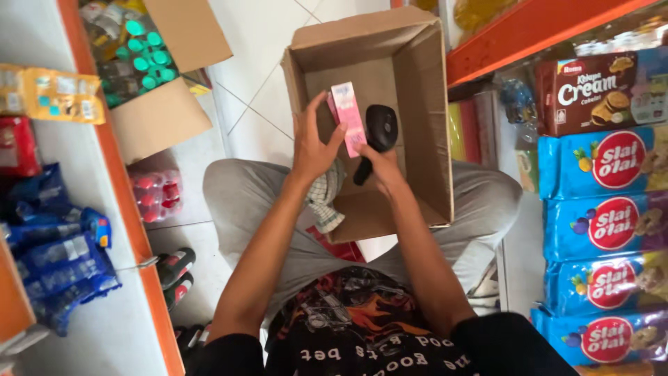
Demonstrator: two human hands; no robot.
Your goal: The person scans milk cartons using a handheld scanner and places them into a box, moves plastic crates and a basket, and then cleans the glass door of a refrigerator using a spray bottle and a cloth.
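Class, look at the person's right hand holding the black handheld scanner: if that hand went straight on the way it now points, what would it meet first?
Probably the small pink box held in the left hand. The right hand aims the black scanner up and slightly left, close beside it. Should it miss, the cardboard box wall comes next; depth is unclear.

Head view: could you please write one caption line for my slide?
Seated person's left hand holds a small pink rectangular box before a black handheld scanner in the right hand, above an open brown cardboard box.
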